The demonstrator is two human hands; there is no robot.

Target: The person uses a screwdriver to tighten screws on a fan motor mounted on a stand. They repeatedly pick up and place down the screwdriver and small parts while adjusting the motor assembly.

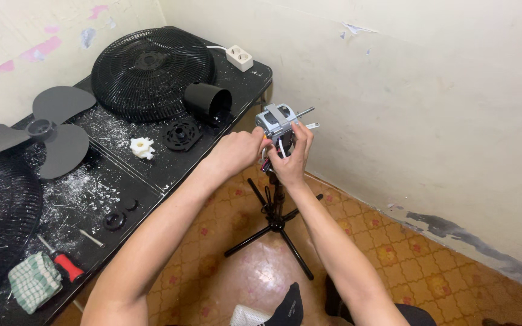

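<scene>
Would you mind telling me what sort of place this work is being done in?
Probably a room at home used as a makeshift repair corner: worn patterned floor, peeling wall, and a black table strewn with fan grille and blades.

Peeling cream walls (pixel 430 90) streaked with pink meet in a corner above a black worktable (pixel 152 175) dusted with white flecks; patterned orange floor tiles (pixel 394 259) shine beneath, a dark stain along the skirting

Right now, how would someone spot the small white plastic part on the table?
Start at the black table along the left wall. Below the round fan grille, left of the black ribbed ring, lies the white plastic part. It is the only white piece among black fan parts.
</scene>
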